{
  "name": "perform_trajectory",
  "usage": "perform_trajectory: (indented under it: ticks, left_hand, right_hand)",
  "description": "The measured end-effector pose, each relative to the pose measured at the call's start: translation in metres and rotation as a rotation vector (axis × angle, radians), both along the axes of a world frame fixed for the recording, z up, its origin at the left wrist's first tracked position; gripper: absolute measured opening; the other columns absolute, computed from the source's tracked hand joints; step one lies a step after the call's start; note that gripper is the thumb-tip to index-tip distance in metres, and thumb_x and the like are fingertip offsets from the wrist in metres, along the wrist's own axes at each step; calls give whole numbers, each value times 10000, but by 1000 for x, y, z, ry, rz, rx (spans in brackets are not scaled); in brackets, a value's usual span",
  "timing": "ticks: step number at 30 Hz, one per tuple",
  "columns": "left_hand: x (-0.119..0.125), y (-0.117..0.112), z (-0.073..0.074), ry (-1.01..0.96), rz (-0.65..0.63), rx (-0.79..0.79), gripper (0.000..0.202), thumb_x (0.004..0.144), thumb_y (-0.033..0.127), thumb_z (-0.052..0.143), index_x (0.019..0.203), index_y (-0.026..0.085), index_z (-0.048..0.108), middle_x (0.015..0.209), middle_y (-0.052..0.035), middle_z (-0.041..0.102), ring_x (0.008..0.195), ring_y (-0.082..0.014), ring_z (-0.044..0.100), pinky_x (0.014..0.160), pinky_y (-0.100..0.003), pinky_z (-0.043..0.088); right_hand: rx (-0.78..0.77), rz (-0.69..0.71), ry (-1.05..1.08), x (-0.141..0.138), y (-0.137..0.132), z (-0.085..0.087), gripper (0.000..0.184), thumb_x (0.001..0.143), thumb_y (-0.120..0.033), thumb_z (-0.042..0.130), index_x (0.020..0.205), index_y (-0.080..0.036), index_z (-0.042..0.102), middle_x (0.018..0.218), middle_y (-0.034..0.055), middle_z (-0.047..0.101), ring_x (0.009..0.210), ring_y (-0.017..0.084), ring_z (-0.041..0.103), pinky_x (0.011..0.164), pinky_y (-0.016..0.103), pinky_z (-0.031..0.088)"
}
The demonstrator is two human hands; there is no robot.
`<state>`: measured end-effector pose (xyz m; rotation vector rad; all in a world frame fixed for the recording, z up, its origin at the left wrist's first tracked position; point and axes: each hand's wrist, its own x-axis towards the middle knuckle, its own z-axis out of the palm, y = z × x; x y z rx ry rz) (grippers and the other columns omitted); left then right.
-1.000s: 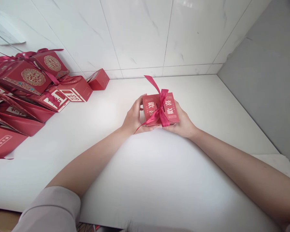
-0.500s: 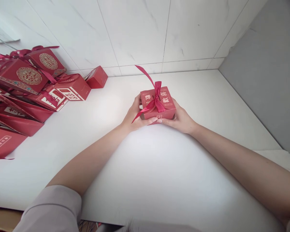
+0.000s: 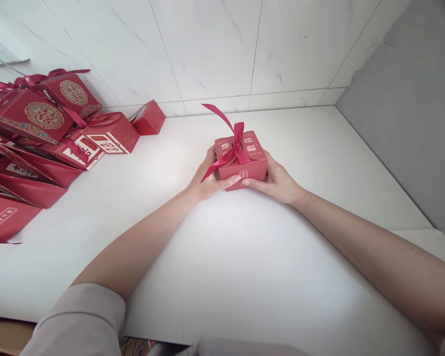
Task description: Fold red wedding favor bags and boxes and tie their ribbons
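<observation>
A small red gift box [image 3: 244,165] with gold lettering sits between both my hands over the white table [image 3: 244,257], near its middle. A dark pink ribbon bow [image 3: 234,147] is tied across its top, with one tail sticking up and back. My left hand [image 3: 206,179] wraps the box's left side, thumb along the front lower edge. On the right side my right hand [image 3: 276,180] grips it, thumb tip on the front face. The two thumbs nearly meet under the box front.
A heap of red gift boxes and flat red cartons [image 3: 37,138] with ribbons fills the table's left side. One small red box [image 3: 150,118] lies alone by the white tiled wall [image 3: 215,49]. A grey wall [image 3: 404,113] borders the right.
The box has tipped so its front face now shows and its top turns away from me. Both hands moved slightly farther away with it; the ribbon tail shifted left.
</observation>
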<state>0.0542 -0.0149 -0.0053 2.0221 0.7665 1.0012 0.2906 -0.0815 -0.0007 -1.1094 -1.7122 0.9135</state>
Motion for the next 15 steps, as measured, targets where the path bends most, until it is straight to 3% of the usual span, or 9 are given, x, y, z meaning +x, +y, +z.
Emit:
perform_trajectory:
  ticks: [15]
  left_hand:
    - [1, 1, -2, -28, -45, -64, 911, 777, 529, 873, 1539, 296, 430, 1637, -147, 447, 1505, -370, 493, 1162, -545, 508]
  right_hand:
    - [15, 11, -4, 0, 0, 2, 919, 826, -670, 819, 1566, -277, 443, 1553, 131, 586, 1420, 428, 579, 1148, 621, 541]
